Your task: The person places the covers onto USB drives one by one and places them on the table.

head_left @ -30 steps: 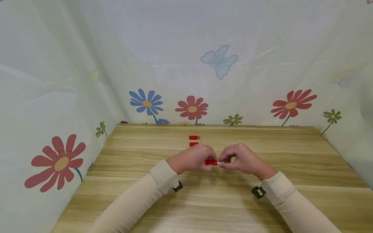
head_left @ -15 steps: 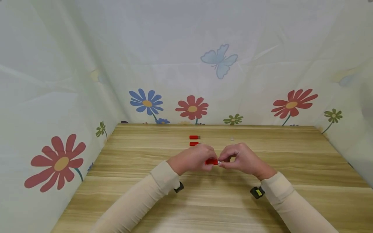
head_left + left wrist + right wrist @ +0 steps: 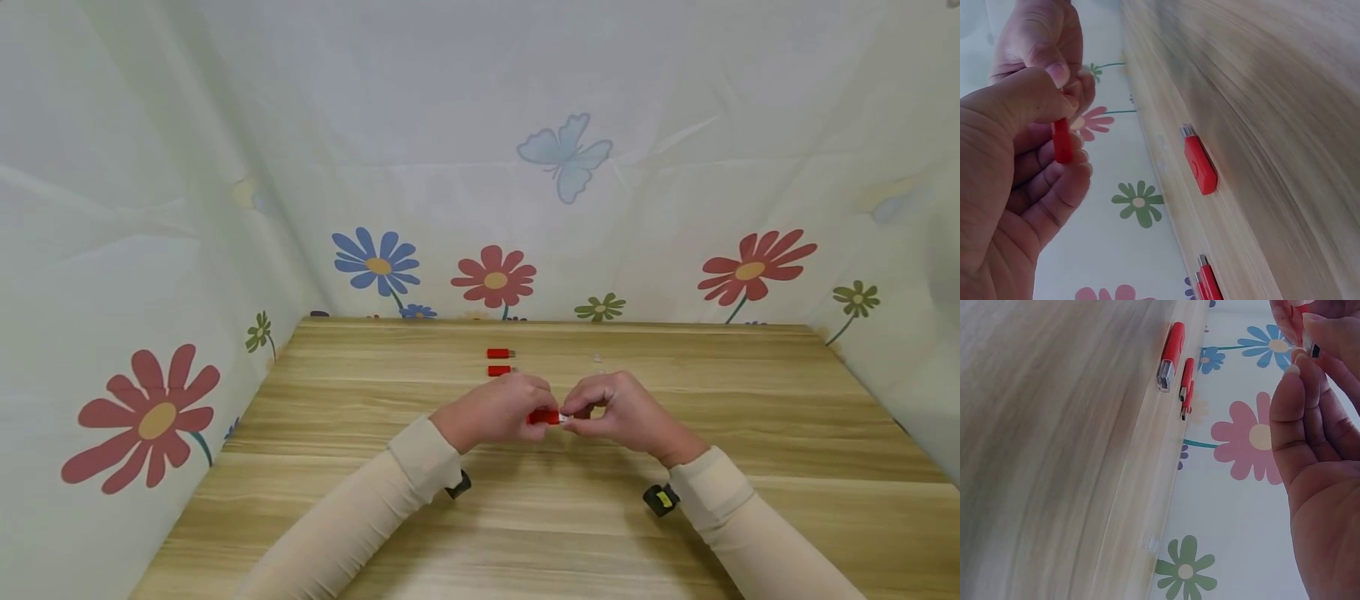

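My left hand point(image 3: 498, 408) grips a red USB flash drive point(image 3: 543, 417), its silver plug pointing right. The thumb and fingers of my right hand point(image 3: 622, 412) pinch at that plug end, and the fingertips of both hands nearly meet there. In the left wrist view the red body point(image 3: 1063, 142) sticks out between the left thumb and fingers. The right wrist view shows the metal plug point(image 3: 1311, 347) at the right fingertips; I cannot tell whether a clear cap covers it. Both hands are above the table.
Red USB flash drives point(image 3: 498, 354) lie in a column behind my left hand; the nearest one point(image 3: 1172, 347) has a clear cap around its plug. Small clear pieces point(image 3: 597, 358) lie behind my right hand. A flowered curtain point(image 3: 420, 208) surrounds the wooden table point(image 3: 525, 533).
Both hands stay almost in place with the red flash drive between them. Only slight shifts of the wrists and fingertips show.
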Available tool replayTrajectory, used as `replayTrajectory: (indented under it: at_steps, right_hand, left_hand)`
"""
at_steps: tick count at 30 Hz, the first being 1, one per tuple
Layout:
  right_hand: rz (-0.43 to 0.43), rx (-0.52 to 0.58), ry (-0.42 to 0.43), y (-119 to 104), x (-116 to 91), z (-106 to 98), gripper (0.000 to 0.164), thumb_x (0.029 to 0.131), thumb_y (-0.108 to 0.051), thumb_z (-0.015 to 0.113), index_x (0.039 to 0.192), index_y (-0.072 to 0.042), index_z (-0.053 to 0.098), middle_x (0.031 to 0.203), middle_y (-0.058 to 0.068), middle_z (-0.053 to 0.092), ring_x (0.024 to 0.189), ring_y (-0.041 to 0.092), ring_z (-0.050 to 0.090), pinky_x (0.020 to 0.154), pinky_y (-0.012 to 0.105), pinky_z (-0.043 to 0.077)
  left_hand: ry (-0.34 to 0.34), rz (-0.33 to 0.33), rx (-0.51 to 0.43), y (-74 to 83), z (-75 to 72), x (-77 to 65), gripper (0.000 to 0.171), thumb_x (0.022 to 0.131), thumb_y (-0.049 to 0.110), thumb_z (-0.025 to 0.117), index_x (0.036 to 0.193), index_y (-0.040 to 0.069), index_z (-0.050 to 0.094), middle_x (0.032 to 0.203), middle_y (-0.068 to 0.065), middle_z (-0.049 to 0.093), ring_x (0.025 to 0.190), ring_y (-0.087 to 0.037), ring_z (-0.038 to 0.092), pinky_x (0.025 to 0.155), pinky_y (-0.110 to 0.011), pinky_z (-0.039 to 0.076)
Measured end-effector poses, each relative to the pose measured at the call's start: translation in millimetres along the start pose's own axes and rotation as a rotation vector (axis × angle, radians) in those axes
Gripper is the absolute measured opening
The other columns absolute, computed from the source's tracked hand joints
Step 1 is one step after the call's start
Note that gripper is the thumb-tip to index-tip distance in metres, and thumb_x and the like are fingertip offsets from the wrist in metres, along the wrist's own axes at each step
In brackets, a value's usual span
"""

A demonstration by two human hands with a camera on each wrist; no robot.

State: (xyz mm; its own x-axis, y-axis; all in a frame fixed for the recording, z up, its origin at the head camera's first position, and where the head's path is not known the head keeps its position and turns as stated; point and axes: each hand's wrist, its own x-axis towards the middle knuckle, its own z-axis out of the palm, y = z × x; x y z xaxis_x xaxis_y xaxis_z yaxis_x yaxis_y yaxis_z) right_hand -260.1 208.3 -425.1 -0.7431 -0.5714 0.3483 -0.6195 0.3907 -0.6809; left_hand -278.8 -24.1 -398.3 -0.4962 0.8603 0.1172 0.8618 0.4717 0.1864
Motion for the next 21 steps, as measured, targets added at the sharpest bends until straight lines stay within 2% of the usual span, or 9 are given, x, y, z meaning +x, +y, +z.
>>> replayTrajectory:
  at_steps: [4,10,14,21]
  right_hand:
    - [0.009,-0.008,0.017,-0.8,0.5,-1.3,0.019,0.08,-0.006,0.086,0.093,-0.02,0.083,0.094,-0.004,0.078,0.081,0.008,0.071,0.07,0.03,0.062]
    - [0.071,-0.072,0.038,-6.3,2.9,-4.9,0.015,0.082,-0.018,0.086,0.093,-0.026,0.081,0.093,-0.01,0.077,0.08,0.008,0.067,0.068,0.03,0.06]
    - [0.064,-0.124,0.029,-9.8,6.7,-6.2,0.014,0.083,-0.016,0.086,0.093,-0.024,0.081,0.092,-0.009,0.076,0.078,0.008,0.065,0.068,0.028,0.059]
    - [0.026,-0.249,0.002,-11.3,17.5,-6.1,0.013,0.083,-0.018,0.086,0.094,-0.022,0.081,0.092,-0.008,0.075,0.08,0.01,0.064,0.073,0.034,0.059]
  left_hand:
    - [0.046,-0.012,-0.01,-2.7,1.6,-2.5,0.022,0.088,0.022,0.08,0.109,0.015,0.078,0.098,0.005,0.07,0.082,-0.005,0.058,0.077,-0.009,0.05]
    - [0.095,-0.047,0.005,-3.9,-1.8,-4.5,0.018,0.089,0.025,0.08,0.104,0.016,0.078,0.093,0.006,0.068,0.079,-0.005,0.058,0.075,-0.01,0.051]
    - [0.068,-0.077,0.026,-4.9,-3.9,-2.7,0.019,0.089,0.027,0.081,0.104,0.015,0.078,0.092,0.006,0.068,0.079,-0.004,0.058,0.075,-0.01,0.051]
    - [0.02,-0.139,0.029,-8.7,-4.0,1.7,0.023,0.087,0.029,0.082,0.106,0.015,0.079,0.094,0.005,0.068,0.079,-0.005,0.058,0.075,-0.012,0.052]
